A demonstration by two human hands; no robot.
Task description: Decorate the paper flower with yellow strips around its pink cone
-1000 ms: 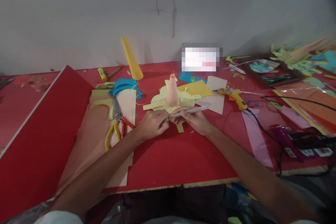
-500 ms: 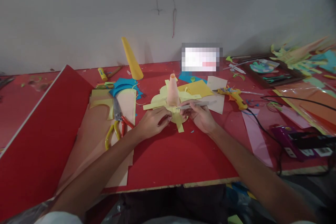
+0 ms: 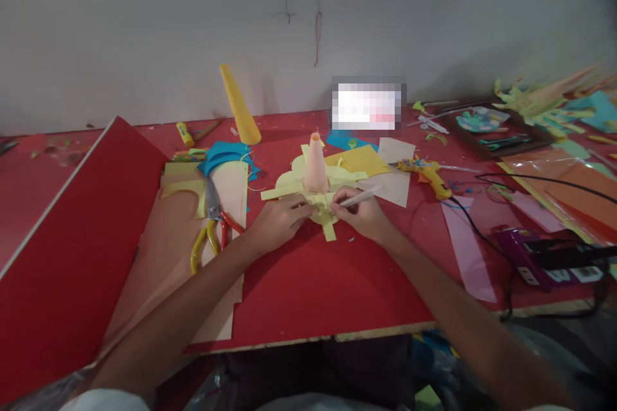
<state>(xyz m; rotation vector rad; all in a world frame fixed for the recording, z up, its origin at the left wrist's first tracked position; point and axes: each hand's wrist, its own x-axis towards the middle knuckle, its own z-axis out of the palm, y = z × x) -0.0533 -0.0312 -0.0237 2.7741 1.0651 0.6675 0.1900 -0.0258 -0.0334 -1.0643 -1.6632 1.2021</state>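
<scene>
A pale yellow paper cut-out (image 3: 295, 181) lies in the middle of the red table (image 3: 318, 282), with a peach paper cone (image 3: 315, 164) standing upright on it. My left hand (image 3: 278, 221) has its fingers pinched on the cut-out's near edge, just left of the cone's base. My right hand (image 3: 364, 213) is closed round a thin white pen-like tool (image 3: 360, 196), whose tip rests on the yellow paper near the left fingers. A narrow yellow strip (image 3: 329, 231) pokes out toward me between the two hands.
Scissors with yellow and red handles (image 3: 212, 225) lie on peach paper at left, beside a big red sheet (image 3: 72, 250). A tall yellow cone (image 3: 240, 106) leans at the wall. A yellow glue gun (image 3: 429, 174), black cable (image 3: 482, 231), purple device (image 3: 525, 250) and paper scraps fill the right.
My right hand has slid away from me, toward the cone's base, and turned the tool so its tip meets the yellow paper. My left hand stays pinched on the cut-out.
</scene>
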